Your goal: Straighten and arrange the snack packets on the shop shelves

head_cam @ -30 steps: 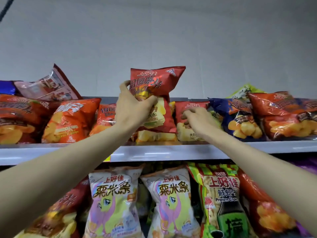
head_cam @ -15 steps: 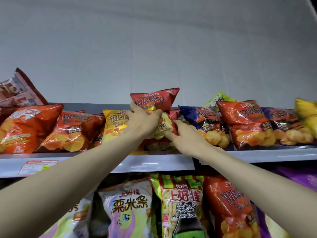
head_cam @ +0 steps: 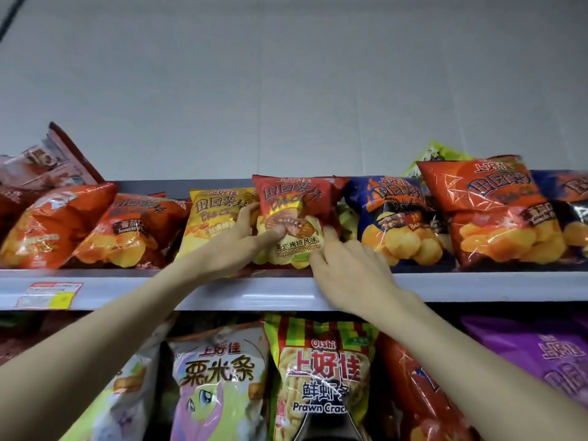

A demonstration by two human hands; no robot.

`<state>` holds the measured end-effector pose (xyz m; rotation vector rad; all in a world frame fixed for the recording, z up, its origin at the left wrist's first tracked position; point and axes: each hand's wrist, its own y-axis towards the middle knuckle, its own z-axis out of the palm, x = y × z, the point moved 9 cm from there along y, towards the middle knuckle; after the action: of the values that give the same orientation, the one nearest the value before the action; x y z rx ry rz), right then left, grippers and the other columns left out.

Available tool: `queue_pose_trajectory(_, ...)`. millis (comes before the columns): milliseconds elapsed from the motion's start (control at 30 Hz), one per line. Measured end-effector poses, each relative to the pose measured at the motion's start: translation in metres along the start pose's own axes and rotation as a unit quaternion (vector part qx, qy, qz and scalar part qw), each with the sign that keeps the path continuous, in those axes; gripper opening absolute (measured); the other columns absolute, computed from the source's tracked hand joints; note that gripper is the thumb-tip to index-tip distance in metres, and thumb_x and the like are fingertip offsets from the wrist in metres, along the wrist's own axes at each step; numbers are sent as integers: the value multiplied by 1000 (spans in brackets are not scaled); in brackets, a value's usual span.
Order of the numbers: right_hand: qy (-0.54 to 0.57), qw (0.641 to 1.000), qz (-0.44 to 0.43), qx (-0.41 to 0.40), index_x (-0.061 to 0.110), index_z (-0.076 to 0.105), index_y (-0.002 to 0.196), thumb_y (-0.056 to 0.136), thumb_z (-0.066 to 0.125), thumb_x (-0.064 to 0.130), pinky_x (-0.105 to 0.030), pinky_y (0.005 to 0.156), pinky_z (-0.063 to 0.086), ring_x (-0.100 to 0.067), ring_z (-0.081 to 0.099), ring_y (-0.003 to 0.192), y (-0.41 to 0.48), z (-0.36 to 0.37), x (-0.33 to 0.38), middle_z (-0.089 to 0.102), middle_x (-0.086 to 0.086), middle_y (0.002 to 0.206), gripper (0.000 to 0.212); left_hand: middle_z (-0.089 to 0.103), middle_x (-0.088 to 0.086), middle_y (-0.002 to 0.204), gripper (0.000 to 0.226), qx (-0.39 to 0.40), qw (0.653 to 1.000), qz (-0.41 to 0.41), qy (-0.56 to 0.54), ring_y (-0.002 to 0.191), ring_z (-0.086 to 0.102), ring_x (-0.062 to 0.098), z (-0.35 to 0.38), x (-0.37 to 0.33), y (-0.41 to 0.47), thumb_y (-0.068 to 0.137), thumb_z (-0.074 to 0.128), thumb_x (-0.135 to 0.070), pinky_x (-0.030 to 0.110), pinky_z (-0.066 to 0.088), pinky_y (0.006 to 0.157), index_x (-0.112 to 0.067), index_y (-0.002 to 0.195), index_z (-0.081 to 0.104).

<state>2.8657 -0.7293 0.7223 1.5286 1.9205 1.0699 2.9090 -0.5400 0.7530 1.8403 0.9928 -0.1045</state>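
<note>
Packet (head_cam: 296, 198), red crinkled foil, puffed | left hand (head_cam: 235, 246) pinches | right hand (head_cam: 346, 272) touches

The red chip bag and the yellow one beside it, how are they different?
The red bag is red with a ribs picture; the yellow bag is yellow. The left hand grips the red bag and the right hand touches it; nobody grips the yellow bag. Both sit on the top shelf.

Price label (head_cam: 47, 294) print blurred, purple packet (head_cam: 547, 354) cut off right
</note>
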Motion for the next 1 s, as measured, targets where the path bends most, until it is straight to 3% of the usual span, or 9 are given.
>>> queue_pose_trajectory(133, -5, 1000, -9, -26, 11, 18, 163, 109, 29, 44, -46, 83, 42, -40, 63, 108, -4, -4, 2, 69, -16, 120, 65, 68, -9, 135, 119, 1, 1000, 6, 2, 120, 68, 18, 0, 4, 1, 67, 63, -95, 49, 49, 112, -36, 160, 17)
queue_pose_trajectory(267, -24, 999, -28, -25, 24, -9, 166, 108, 22, 60, -43, 75, 40, -36, 65, 102, -8, -3, 7, 71, -9, 114, 75, 66, -2, 135, 113, 1, 998, -5, 56, 121, 65, 22, 1, 3, -2, 77, 53, -88, 46, 46, 113, -28, 163, 12)
queue_pose_trajectory(333, -9, 999, -33, -21, 31, 0, 166, 108, 24, 58, -44, 79, 43, -37, 63, 111, -7, -1, 8, 65, -8, 131, 68, 64, 2, 136, 107, 4, 998, -4, 67, 121, 63, 25, 2, 4, -2, 85, 53, -86, 45, 44, 111, -27, 164, 10)
queue_pose_trajectory(400, 12, 999, -32, -19, 37, 7, 165, 108, 25, 57, -46, 95, 48, -36, 56, 130, -6, 1, 8, 45, -1, 159, 63, 63, 5, 134, 97, 1, 997, -5, 80, 116, 62, 27, 2, 2, -2, 93, 52, -77, 41, 43, 103, -26, 164, 9)
queue_pose_trajectory(467, 16, 999, -28, -13, 37, 7, 166, 109, 25, 57, -46, 105, 46, -33, 48, 140, -6, 2, 8, 30, 4, 169, 63, 63, 9, 136, 94, -6, 996, -8, 90, 116, 62, 30, 2, -2, -4, 96, 50, -72, 37, 40, 97, -23, 165, 10)
queue_pose_trajectory(567, 15, 999, -31, -14, 35, 9, 166, 109, 27, 54, -45, 105, 44, -31, 49, 140, -8, 0, 9, 30, 3, 169, 62, 64, 14, 141, 93, -20, 994, 4, 104, 126, 61, 36, 1, -5, -7, 98, 49, -71, 37, 39, 96, -17, 165, 14)
queue_pose_trajectory(767, 37, 998, -50, 15, 31, 18, 166, 108, 32, 54, -46, 114, 41, -29, 41, 147, -10, -8, 8, 32, 1, 168, 63, 69, 16, 127, 76, -36, 983, 4, 182, 119, 62, 40, -8, -19, -15, 99, 53, -67, 39, 42, 87, -7, 145, 46)
queue_pose_trajectory(900, 5, 998, -53, 40, 19, 44, 154, 108, 34, 55, -46, 110, 43, -30, 45, 142, -13, -21, -3, 44, -5, 157, 60, 75, 11, 97, 51, -10, 959, -13, 283, 97, 68, 34, -20, -29, -22, 98, 59, -59, 46, 55, 88, -11, 111, 69)
queue_pose_trajectory(1000, -2, 997, -76, 23, 17, 55, 144, 107, 36, 55, -44, 107, 45, -29, 51, 134, -17, -36, -14, 56, -7, 142, 56, 68, 10, 81, 43, -24, 924, 3, 380, 79, 63, 30, -31, -53, -38, 97, 61, -50, 41, 53, 71, -8, 93, 70)
